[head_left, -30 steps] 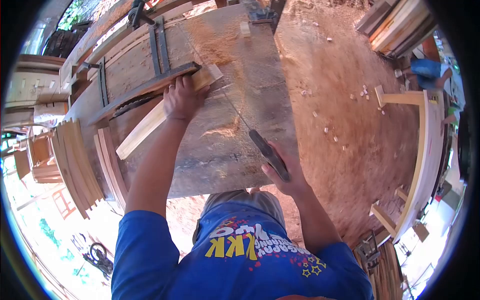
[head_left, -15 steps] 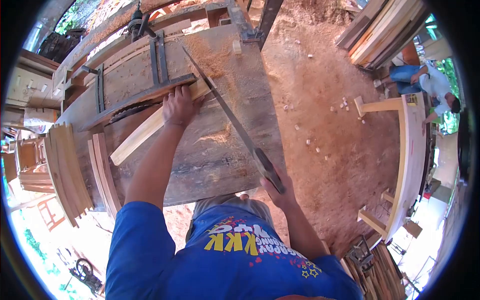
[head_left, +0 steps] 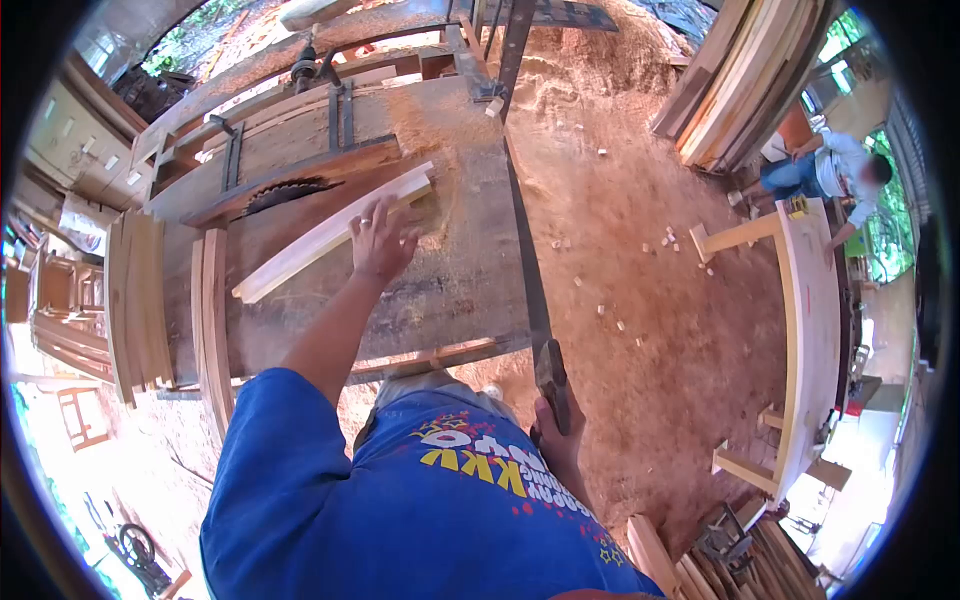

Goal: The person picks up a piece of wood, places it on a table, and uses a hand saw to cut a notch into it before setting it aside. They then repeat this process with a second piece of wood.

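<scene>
My right hand (head_left: 562, 432) is wrapped round the handle of a handsaw (head_left: 531, 265), whose long blade points away from me along the right edge of the worktable (head_left: 440, 310). On the table a pale length of wood (head_left: 310, 238) lies at a slant. My left hand (head_left: 383, 243) is over its near side, fingers spread and bent; whether the fingertips press on the wood is hard to tell. Beyond the wood, a toothed circular saw blade (head_left: 290, 193) rises from the tabletop next to a wooden fence (head_left: 350, 157).
Long boards (head_left: 137, 300) and narrow strips (head_left: 210, 320) rest at the table's left side. Sawdust covers the far tabletop. Small offcuts (head_left: 670, 240) dot the dirt floor. At right stands a wooden bench frame (head_left: 812, 330), with another person (head_left: 835, 175) beside it. Planks (head_left: 745, 85) lean at the upper right.
The handsaw has swung away from the wood to the table's right edge, lowered with my right hand. The wood has come off the fence towards me, and my left hand's fingers have loosened.
</scene>
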Available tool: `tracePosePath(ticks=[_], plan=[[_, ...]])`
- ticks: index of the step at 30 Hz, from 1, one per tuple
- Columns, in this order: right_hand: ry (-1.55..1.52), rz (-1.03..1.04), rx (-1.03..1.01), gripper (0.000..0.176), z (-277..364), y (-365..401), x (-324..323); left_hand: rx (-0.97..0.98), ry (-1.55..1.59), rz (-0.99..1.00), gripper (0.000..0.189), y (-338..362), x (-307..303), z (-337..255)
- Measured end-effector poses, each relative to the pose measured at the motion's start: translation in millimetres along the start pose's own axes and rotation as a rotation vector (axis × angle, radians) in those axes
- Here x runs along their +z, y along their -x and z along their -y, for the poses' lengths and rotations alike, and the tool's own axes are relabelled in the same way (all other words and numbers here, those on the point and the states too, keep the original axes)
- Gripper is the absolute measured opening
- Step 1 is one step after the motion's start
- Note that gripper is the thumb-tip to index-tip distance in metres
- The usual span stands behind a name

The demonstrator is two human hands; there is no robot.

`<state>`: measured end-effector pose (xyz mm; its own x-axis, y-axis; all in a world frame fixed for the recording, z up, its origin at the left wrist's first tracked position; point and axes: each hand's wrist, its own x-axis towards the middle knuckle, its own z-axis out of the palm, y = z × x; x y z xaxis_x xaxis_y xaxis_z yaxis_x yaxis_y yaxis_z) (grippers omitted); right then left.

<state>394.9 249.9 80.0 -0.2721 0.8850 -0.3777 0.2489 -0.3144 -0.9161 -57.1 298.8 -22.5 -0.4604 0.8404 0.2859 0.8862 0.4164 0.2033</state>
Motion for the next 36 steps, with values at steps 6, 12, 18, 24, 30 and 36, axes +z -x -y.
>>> tracePosePath(ticks=[6, 12, 18, 24, 30, 36], plan=[[0.171, 0.099, -0.184, 0.053, -9, 0, -42, -0.408, -0.169, 0.114, 0.062, 24, -58, 39], [0.214, 0.188, -0.16, 0.054, -30, 9, -69, -0.25, -0.334, 0.248, 0.048, 83, -59, 77], [0.275, 0.213, -0.217, 0.051, -36, 15, -64, -0.444, -0.211, 0.255, 0.081, 143, -104, 51], [0.234, 0.175, -0.066, 0.023, -46, 19, -43, -0.404, -0.11, 0.303, 0.071, 133, -93, 88], [-0.323, 0.036, 0.483, 0.051, -72, 35, -3, -0.392, 0.297, 0.313, 0.06, 170, -110, 114], [-0.42, -0.025, 0.713, 0.057, -62, 53, 31, -0.669, 0.575, 0.315, 0.055, 259, -168, 185]])
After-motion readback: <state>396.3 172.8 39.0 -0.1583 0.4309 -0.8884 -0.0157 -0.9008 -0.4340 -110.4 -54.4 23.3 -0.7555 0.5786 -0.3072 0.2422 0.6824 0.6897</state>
